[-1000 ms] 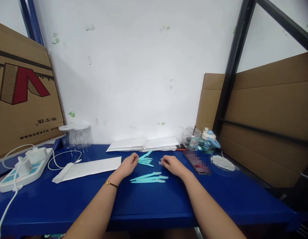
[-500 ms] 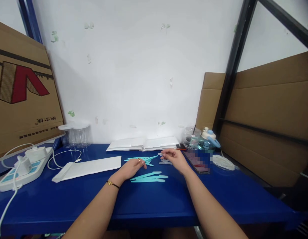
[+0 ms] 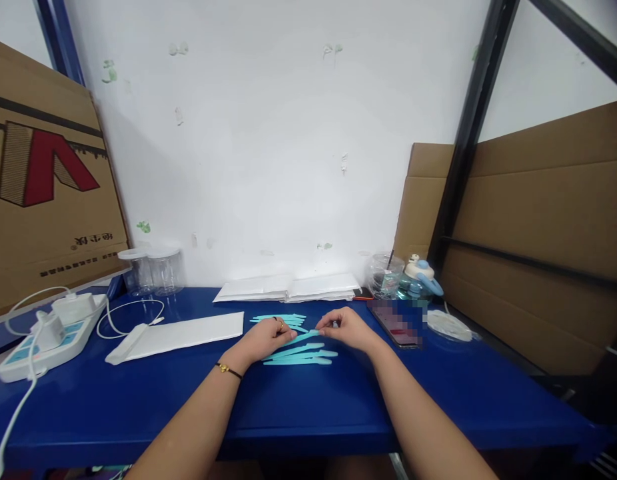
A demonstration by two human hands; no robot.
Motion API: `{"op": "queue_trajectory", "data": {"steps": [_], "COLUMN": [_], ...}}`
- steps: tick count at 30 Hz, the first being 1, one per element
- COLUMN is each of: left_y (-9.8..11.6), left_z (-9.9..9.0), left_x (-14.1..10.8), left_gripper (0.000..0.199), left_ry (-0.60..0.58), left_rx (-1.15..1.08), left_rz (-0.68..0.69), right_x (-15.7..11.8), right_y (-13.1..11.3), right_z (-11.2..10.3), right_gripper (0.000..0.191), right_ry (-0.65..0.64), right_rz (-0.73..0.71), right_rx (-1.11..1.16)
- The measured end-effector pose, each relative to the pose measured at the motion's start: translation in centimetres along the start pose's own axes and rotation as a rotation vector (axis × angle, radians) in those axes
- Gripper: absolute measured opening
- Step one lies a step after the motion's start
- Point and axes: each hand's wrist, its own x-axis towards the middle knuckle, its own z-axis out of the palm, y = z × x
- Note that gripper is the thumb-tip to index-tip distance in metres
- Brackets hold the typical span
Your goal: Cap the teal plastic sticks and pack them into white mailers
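A slim turquoise eyebrow razor (image 3: 307, 335), with a wider pale end, spans between my two hands just above the table. My left hand (image 3: 263, 338) is closed on its narrow end, thumb and fingers pinching. At the wide end, my right hand (image 3: 346, 328) pinches with thumb and forefinger; whether a clear cap is there is too small to tell. Several similar razors (image 3: 306, 361) lie fanned side by side in front of the hands. Behind my left hand rests a pile of more razors (image 3: 276, 318), partly covered by the fingers.
To the left lie a white padded envelope (image 3: 183, 337) and a power strip (image 3: 58, 340) with cables. White packets (image 3: 288, 289) sit against the wall. At the right are a phone (image 3: 396, 325), a plastic cup (image 3: 384, 275), a blue-lidded bottle (image 3: 419, 279) and a clear wrapped coil (image 3: 448, 325).
My right hand has come down and slightly left with the piece it pinches, meeting the razor in my left hand. The translucent pieces beneath my right hand are now hidden.
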Motion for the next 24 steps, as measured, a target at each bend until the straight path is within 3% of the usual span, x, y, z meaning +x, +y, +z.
{"op": "queue_trajectory", "data": {"steps": [2, 4, 6, 8, 15, 24], "left_y": [-0.8, -1.7, -2.3, -2.5, -2.0, -1.7], "left_z": [0.0, 0.0, 0.1, 0.1, 0.4, 0.4], "left_x": [0.1, 0.1, 0.2, 0.3, 0.3, 0.5], "left_gripper": [0.033, 0.023, 0.021, 0.022, 0.027, 0.01], "left_ry": [0.091, 0.164, 0.178, 0.153, 0.112, 0.136], "left_rx": [0.069, 0.142, 0.215, 0.279, 0.365, 0.313], "left_rz": [-0.023, -0.046, -0.053, -0.056, -0.104, -0.136], "right_x": [-0.1, -0.2, -0.4, -0.5, -0.3, 0.0], "right_y": [0.6, 1.4, 2.3, 3.1, 4.5, 4.0], "right_z": [-0.7, -1.5, -2.3, -2.9, -1.8, -1.2], "right_gripper": [0.018, 0.018, 0.018, 0.018, 0.006, 0.005], "right_ry": [-0.028, 0.067, 0.197, 0.242, 0.163, 0.141], "right_rz": [0.028, 0.079, 0.144, 0.19, 0.201, 0.171], "right_rx": [-0.023, -0.132, -0.27, -0.357, -0.408, -0.308]}}
